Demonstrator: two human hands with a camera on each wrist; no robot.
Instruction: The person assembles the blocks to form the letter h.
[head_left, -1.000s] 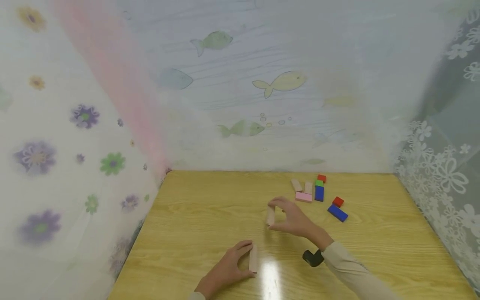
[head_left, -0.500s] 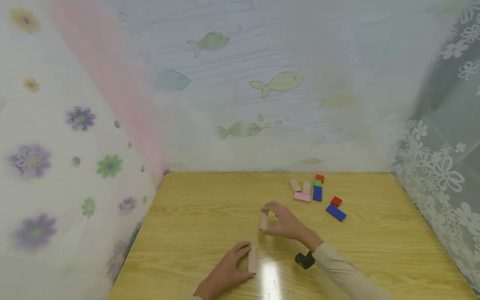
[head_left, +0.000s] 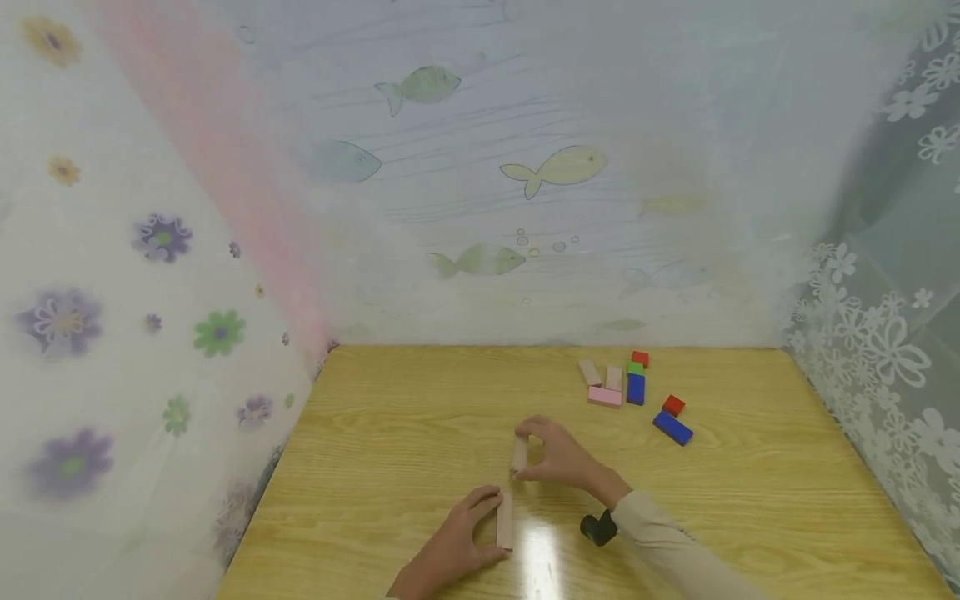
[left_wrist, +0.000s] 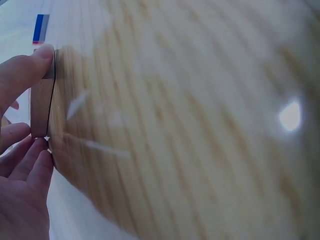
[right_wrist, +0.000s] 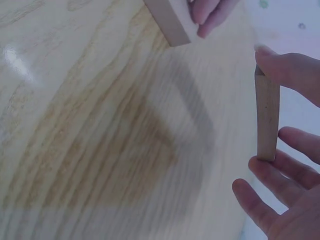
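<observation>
My left hand [head_left: 454, 542] holds a plain wooden block [head_left: 505, 522] by its two ends, thumb at the near end and fingers at the far end. The block lies on the table top. Just beyond it, my right hand [head_left: 561, 457] pinches a second plain wooden block [head_left: 520, 453] between thumb and fingertips, also by the ends. In the right wrist view this block [right_wrist: 267, 115] stands apart from the left hand's block [right_wrist: 170, 20], with a gap between them. In the left wrist view the thumb covers part of the left block [left_wrist: 41, 107].
At the back right of the table [head_left: 390, 417] lie two plain blocks, a pink block [head_left: 604, 397], a green block [head_left: 636, 368], red blocks [head_left: 673, 406] and blue blocks [head_left: 672, 427]. A dark object [head_left: 598, 528] is at the right wrist. Printed curtains stand behind and on both sides.
My right hand has moved left and toward me with its block, coming closer to the left hand's block. The left hand has stayed nearly in place, still holding its block.
</observation>
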